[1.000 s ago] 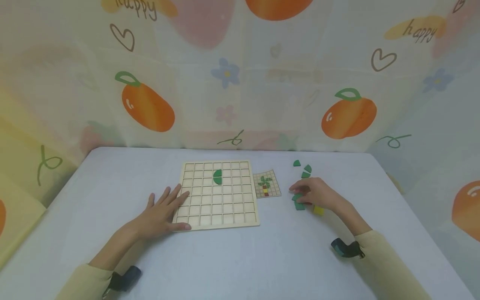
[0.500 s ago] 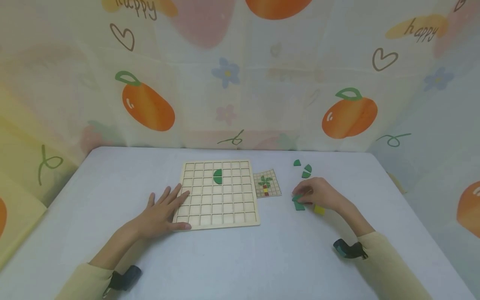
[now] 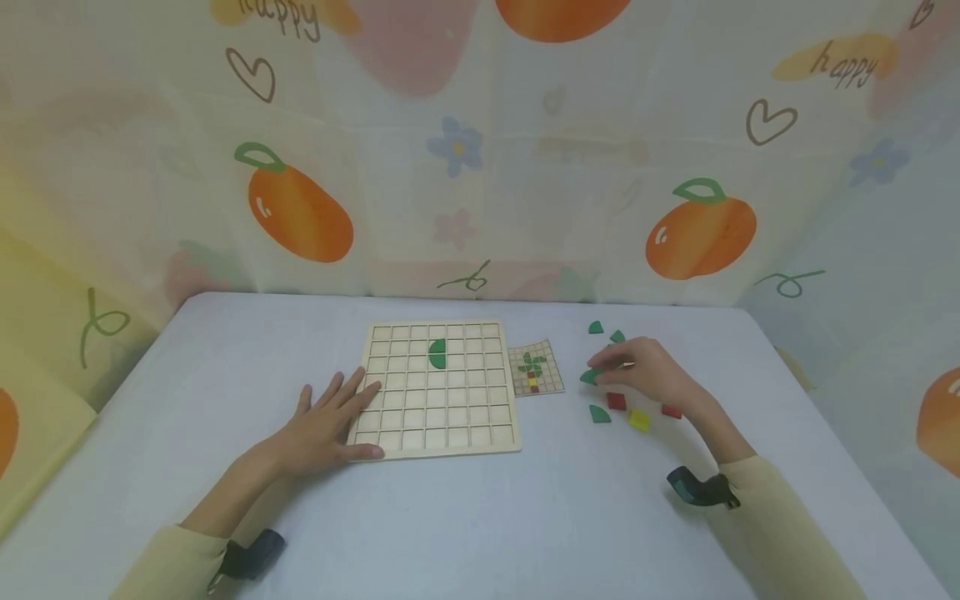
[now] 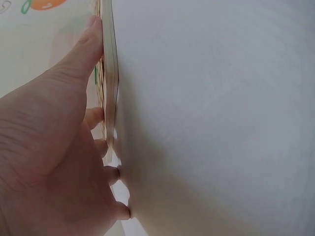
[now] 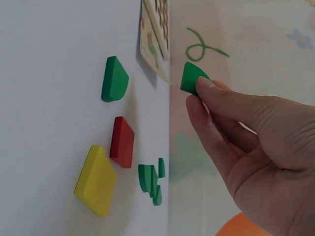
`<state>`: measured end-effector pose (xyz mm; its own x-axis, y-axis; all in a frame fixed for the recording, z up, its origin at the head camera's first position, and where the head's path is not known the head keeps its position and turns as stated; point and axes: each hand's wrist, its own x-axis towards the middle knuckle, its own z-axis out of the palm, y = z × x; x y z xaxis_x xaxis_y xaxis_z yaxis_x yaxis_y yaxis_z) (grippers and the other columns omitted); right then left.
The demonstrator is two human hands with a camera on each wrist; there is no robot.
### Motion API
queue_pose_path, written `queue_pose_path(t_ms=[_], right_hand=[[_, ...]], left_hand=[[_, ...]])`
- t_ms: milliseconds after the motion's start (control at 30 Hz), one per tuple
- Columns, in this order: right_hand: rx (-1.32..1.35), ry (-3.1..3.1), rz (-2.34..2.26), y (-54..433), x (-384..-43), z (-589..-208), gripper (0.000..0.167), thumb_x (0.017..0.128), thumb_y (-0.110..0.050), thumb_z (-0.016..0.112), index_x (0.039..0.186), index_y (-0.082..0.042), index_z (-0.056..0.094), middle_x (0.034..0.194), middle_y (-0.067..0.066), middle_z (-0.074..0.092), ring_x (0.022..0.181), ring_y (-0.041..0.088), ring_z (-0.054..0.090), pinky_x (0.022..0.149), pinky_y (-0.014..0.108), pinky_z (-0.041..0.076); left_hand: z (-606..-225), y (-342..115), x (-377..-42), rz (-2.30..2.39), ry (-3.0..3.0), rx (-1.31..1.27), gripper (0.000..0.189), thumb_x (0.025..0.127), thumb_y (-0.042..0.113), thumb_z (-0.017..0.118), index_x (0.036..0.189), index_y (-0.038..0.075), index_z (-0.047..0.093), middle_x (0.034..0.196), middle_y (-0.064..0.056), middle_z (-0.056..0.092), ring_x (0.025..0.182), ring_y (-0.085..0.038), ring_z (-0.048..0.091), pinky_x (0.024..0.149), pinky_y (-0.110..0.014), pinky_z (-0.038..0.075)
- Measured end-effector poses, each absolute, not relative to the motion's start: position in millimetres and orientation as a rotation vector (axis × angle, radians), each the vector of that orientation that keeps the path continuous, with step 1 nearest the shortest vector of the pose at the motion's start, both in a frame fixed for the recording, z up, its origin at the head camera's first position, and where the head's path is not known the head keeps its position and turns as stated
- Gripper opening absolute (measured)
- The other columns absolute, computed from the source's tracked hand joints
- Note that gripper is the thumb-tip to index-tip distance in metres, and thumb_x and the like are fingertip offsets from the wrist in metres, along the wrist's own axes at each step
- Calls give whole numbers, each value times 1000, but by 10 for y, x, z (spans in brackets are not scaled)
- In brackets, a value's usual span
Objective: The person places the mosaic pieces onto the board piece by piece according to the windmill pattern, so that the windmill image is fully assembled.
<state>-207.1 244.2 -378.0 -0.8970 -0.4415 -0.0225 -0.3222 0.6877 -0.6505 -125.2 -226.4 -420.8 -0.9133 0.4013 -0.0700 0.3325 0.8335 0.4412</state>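
My left hand (image 3: 318, 433) lies with spread fingers on the left edge of a wooden grid board (image 3: 457, 414); in the left wrist view its thumb (image 4: 88, 46) runs along the board's side. Two green quarter-circle pieces (image 3: 438, 361) sit together in the board's upper middle, forming a half circle. To the right, my right hand (image 3: 651, 371) pinches another green quarter-circle piece (image 5: 191, 77) between thumb and fingertips, raised off the table. A small pattern card (image 3: 553, 379) with a printed green, red and yellow figure lies between board and right hand.
Below the right hand lie a loose green piece (image 3: 599, 414), a red square (image 3: 617, 402), a yellow square (image 3: 639, 420) and a second red piece (image 3: 672, 411) partly behind the wrist. More green pieces (image 3: 596, 327) lie farther back. A printed curtain (image 3: 525, 208) stands behind the table.
The right hand has picked up a green quarter-circle piece from the table and moved slightly up and away, uncovering the red square. The left hand has stayed in place on the board.
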Motion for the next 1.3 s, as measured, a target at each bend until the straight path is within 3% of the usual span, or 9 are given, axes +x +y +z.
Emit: queue_pose_path(t_ms=[733,1300], right_hand=[[-665,2727,-1008,1923,-2275,-3681,22,86,-7,75,107,-2,74,102,7,73,82,17,67,79,34,57],[-774,2693,-1074,1590,-2387,-3749,17,89,-11,73,104,-4,75,100,5,74,89,18,68,77,32,54]], left_hand=[[-4212,-2261,-1265,632,2840,561,101,80,67,65,155,10,28,162,-21,10,145,-50,4,106,-74,-4],[-4197,-2259,-1255,635,2842,565,101,80,67,65,154,9,29,162,-21,10,145,-50,4,106,-75,-3]])
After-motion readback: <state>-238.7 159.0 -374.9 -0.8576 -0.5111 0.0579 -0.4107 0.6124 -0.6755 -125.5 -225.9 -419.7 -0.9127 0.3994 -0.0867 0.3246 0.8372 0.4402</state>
